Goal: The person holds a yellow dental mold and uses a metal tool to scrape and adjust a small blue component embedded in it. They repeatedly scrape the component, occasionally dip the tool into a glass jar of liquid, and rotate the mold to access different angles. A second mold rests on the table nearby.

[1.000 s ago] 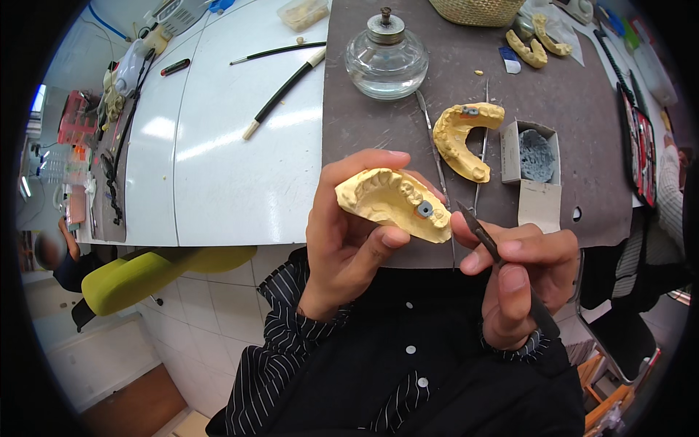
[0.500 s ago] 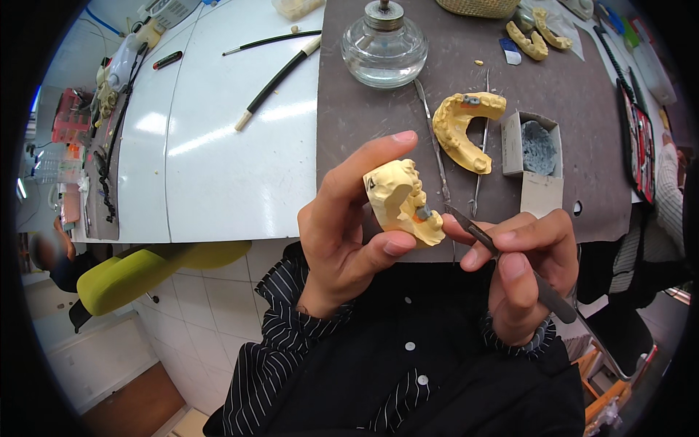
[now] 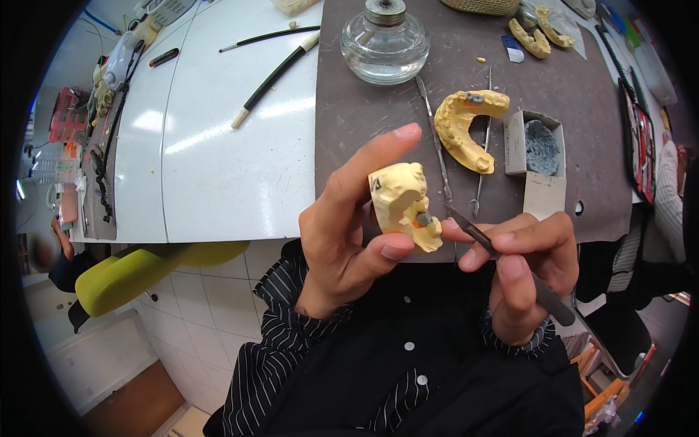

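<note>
In my left hand [image 3: 336, 226] is a cream plaster dental model [image 3: 397, 193], gripped between thumb and fingers. It carries a grey wax tooth [image 3: 423, 218] with a patch of orange beside it. My right hand [image 3: 528, 262] pinches a dark-handled carving knife [image 3: 477, 234], its narrow blade pointing up and left, close to the model but apart from it. Beyond the hands, a second, horseshoe-shaped dental model [image 3: 459, 138] with grey wax on it lies on the brown mat. To its right stands a small open box [image 3: 515, 142] with a lump of blue-grey wax [image 3: 542, 149].
A glass spirit lamp [image 3: 384, 47] stands at the back of the brown mat [image 3: 349, 124]. Two thin metal instruments lie by the horseshoe model, one a wax spatula [image 3: 435, 135]. Black-handled rods [image 3: 277, 80] rest on the white tabletop. Small plaster arches [image 3: 530, 38] sit far right.
The model in my left hand has turned slightly, showing more of its base and less of its tooth row. My right hand and the knife have barely moved.
</note>
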### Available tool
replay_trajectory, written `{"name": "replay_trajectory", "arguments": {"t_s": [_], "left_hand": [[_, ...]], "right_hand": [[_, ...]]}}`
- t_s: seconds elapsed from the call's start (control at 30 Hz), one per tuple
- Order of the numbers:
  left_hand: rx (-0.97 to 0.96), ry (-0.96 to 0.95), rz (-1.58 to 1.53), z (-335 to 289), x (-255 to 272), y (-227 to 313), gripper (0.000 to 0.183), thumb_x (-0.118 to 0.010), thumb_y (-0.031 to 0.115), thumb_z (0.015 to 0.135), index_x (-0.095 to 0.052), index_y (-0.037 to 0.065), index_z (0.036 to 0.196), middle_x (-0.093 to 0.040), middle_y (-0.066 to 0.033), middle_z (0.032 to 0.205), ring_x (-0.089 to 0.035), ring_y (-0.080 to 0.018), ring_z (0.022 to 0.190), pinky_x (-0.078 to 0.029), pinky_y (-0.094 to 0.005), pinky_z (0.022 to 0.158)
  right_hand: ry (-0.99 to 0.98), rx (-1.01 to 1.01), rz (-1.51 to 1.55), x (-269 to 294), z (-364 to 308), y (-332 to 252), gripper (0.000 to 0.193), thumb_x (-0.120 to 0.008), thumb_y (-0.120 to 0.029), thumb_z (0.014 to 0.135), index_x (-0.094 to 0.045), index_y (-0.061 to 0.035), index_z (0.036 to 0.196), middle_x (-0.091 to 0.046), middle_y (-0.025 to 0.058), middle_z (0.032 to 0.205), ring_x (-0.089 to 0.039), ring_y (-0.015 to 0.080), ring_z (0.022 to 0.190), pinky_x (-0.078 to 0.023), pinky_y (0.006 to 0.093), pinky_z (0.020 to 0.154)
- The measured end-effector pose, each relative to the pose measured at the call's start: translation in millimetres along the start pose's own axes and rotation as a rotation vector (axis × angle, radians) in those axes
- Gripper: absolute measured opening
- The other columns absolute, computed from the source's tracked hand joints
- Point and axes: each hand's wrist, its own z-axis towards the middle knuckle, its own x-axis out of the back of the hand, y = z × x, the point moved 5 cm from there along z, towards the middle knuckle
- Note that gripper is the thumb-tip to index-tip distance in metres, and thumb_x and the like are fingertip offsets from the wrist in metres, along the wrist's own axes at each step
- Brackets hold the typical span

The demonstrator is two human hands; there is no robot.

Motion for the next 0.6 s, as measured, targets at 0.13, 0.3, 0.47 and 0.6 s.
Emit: {"name": "replay_trajectory", "arguments": {"t_s": [0.13, 0.3, 0.47, 0.6], "left_hand": [[0.079, -0.096, -0.103, 4.5, 1.7, -5.3, 0.075, -0.044, 0.05, 0.083, -0.026, -0.008, 0.128, -0.048, -0.0176, 0.11, -0.05, -0.0133, 0.091, -0.039, -0.0242, 0.077], [0.25, -0.051, -0.275, 12.5, -5.1, -3.8, 0.088, -0.038, 0.058, 0.082, -0.019, -0.014, 0.127, -0.053, -0.0051, 0.07, -0.048, -0.0054, 0.059, -0.036, -0.0142, 0.052], [0.383, 0.002, -0.362, 12.8, -6.8, -3.1, 0.078, -0.034, 0.048, 0.086, -0.015, -0.015, 0.128, -0.052, -0.004, 0.069, -0.046, -0.0057, 0.058, -0.037, -0.0177, 0.054], [0.45, -0.139, -0.532, 16.0, -2.4, -8.7, 0.071, -0.03, 0.043, 0.087, -0.016, -0.012, 0.128, -0.049, -0.0023, 0.066, -0.043, -0.0058, 0.054, -0.034, -0.0191, 0.051]], "right_hand": [[-0.052, 0.038, 0.085, -6.5, 0.3, -1.6, 0.013, -0.045, 0.003, 0.081, -0.043, 0.0049, 0.094, -0.055, 0.0206, 0.082, -0.06, 0.0231, 0.078, -0.045, 0.0443, 0.086], [-0.084, 0.119, 0.094, -15.1, 2.1, 2.3, 0.016, -0.045, 0.002, 0.082, -0.041, 0.0053, 0.098, -0.054, 0.0221, 0.087, -0.059, 0.024, 0.081, -0.046, 0.0421, 0.084], [0.064, 0.087, -0.043, -23.5, 5.8, 4.8, 0.02, -0.047, -0.016, 0.085, -0.04, 0.0007, 0.093, -0.052, 0.0138, 0.076, -0.058, 0.0206, 0.069, -0.049, 0.0437, 0.078], [0.041, 0.039, -0.043, -22.3, 6.2, 7.5, 0.02, -0.048, -0.017, 0.084, -0.041, -0.0003, 0.093, -0.055, 0.0138, 0.076, -0.06, 0.0234, 0.076, -0.048, 0.0413, 0.08]]}}
